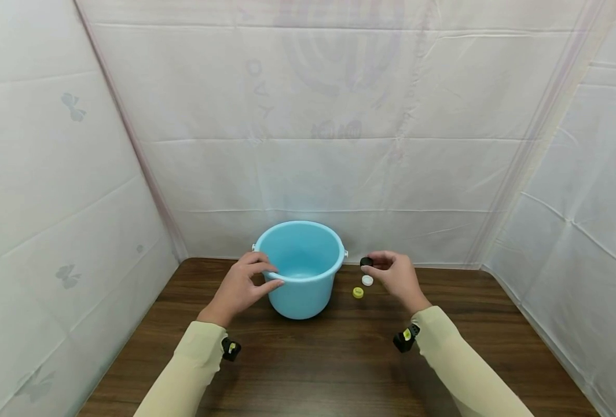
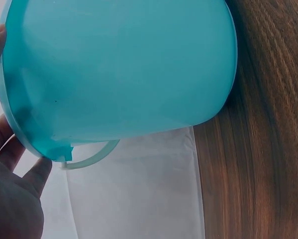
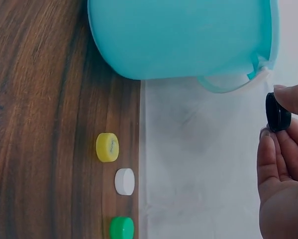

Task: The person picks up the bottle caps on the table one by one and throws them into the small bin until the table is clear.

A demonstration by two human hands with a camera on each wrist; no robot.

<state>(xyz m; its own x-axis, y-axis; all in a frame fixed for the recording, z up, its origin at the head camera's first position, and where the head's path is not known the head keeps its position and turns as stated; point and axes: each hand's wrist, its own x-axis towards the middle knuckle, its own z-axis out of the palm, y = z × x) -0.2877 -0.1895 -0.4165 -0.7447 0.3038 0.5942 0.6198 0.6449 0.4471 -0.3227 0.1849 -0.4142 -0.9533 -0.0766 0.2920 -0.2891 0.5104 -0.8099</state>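
Observation:
A light blue bucket [image 1: 308, 298] stands upright, its inside visible from above in the head view. My left hand [image 1: 239, 288] holds the bucket's near left rim, thumb outside and fingers over the edge. To the bucket's right, my right hand [image 1: 398, 278] pinches a black bottle cap [image 3: 278, 113] between thumb and fingertips, raised off the table. Below that hand lie a yellow cap [image 1: 358, 292] and a white cap [image 1: 367, 280]. A green cap [image 3: 122, 228] shows beside them only in the right wrist view; in the head view it cannot be seen.
The dark wooden table [image 1: 313, 370] meets a white sheet wall [image 1: 287, 174] just behind the bucket. More sheeting rises at left and right. The bucket's pale handle [image 3: 233, 88] hangs down its far side.

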